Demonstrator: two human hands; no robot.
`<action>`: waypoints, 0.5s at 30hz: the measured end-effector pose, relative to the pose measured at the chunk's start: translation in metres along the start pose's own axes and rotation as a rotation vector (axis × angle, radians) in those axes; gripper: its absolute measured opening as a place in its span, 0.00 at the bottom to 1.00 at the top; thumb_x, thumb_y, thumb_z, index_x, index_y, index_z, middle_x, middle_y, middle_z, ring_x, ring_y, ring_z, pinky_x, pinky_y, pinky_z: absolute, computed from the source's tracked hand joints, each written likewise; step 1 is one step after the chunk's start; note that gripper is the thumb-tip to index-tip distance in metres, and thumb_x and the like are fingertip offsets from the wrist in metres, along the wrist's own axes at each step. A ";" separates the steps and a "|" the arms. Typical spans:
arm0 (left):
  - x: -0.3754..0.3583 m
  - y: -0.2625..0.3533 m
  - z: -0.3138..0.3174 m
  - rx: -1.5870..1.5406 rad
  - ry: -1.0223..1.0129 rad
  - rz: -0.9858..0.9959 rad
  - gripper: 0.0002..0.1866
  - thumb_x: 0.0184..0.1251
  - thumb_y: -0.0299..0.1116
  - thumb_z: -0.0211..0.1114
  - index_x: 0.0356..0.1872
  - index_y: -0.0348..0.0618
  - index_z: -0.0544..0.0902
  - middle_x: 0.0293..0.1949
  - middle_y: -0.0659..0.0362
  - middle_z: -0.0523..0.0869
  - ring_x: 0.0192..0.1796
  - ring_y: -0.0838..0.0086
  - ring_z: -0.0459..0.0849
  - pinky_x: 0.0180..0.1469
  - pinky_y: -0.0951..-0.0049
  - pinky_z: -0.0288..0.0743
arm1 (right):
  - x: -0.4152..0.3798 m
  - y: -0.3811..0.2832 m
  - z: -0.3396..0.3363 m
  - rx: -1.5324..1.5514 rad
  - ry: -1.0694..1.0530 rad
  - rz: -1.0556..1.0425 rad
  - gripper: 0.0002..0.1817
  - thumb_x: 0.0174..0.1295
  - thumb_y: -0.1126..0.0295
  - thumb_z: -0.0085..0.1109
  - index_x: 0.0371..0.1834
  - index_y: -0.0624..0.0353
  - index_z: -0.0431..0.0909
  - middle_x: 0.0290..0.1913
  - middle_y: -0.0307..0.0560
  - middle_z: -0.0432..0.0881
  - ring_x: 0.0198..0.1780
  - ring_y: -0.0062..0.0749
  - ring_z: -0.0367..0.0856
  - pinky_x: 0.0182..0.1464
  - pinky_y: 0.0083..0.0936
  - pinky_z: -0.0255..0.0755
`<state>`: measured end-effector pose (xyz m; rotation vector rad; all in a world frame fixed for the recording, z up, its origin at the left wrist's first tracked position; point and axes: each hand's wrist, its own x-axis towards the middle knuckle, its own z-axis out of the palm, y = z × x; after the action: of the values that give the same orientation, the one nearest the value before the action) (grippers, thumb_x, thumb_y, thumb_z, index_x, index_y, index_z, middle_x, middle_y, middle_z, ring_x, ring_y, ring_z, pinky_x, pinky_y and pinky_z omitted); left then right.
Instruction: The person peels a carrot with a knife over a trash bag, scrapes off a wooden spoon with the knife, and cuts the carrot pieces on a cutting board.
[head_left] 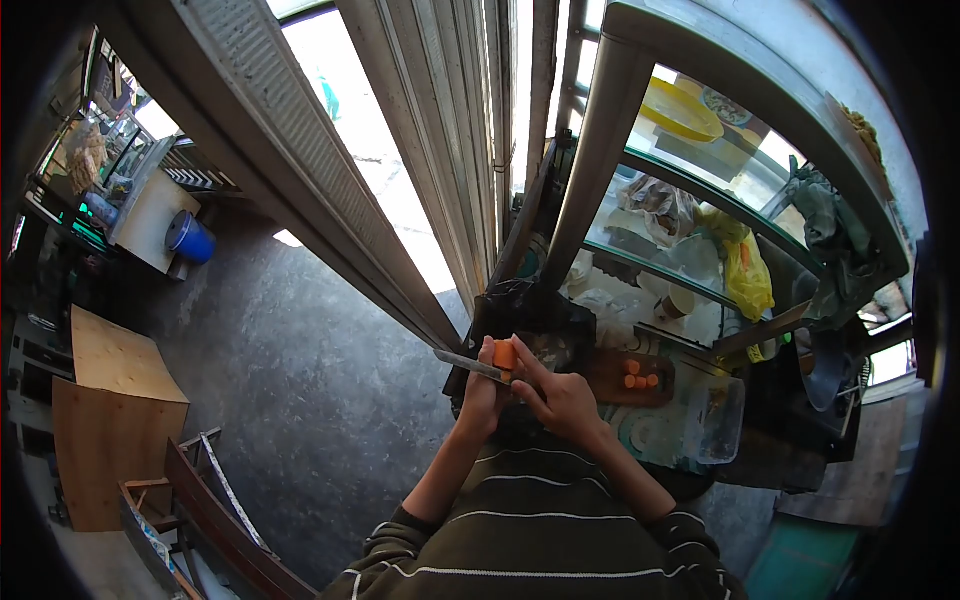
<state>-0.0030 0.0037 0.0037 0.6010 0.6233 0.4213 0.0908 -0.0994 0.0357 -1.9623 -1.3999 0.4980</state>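
Note:
In front of my striped shirt, my left hand [481, 392] is closed around an orange carrot piece [505, 354], its upper part showing above the fingers. My right hand [563, 402] is closed on a knife [466, 364], whose handle is mostly hidden. The blade points left and crosses over my left fingers, just below the carrot top. My right index finger reaches up to the carrot's right side. Several cut carrot pieces [641, 381] lie on a brown wooden cutting board [603, 385] to the right of my hands.
A clear plastic container [721, 425] stands right of the board. Above it rises a glass display case [602, 170] holding plastic bags, including a yellow bag [748, 275]. Metal shutter posts [425, 130] stand ahead. Leftward are a blue bucket [190, 238] and a wooden box [110, 450].

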 end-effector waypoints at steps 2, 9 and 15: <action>0.000 0.000 0.003 0.016 0.035 0.018 0.21 0.69 0.54 0.43 0.34 0.47 0.73 0.27 0.66 0.75 0.29 0.84 0.74 0.33 0.81 0.69 | 0.000 0.001 0.000 -0.042 0.027 -0.022 0.31 0.62 0.53 0.47 0.68 0.43 0.52 0.20 0.53 0.76 0.19 0.48 0.76 0.23 0.35 0.67; 0.002 -0.006 -0.002 0.048 0.040 0.058 0.20 0.69 0.52 0.45 0.34 0.46 0.74 0.29 0.64 0.77 0.32 0.80 0.76 0.37 0.77 0.70 | 0.000 0.006 0.005 -0.084 0.085 -0.064 0.31 0.62 0.52 0.47 0.68 0.43 0.53 0.22 0.53 0.78 0.21 0.47 0.77 0.23 0.35 0.69; 0.001 -0.006 0.003 0.079 0.091 0.121 0.19 0.69 0.51 0.46 0.34 0.46 0.73 0.28 0.64 0.76 0.32 0.80 0.76 0.36 0.78 0.70 | -0.001 0.007 0.005 -0.096 0.094 -0.078 0.30 0.63 0.52 0.46 0.68 0.44 0.54 0.24 0.52 0.79 0.22 0.46 0.78 0.23 0.33 0.70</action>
<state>0.0010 -0.0015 0.0014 0.7004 0.6951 0.5415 0.0916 -0.1005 0.0273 -1.9714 -1.4579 0.3045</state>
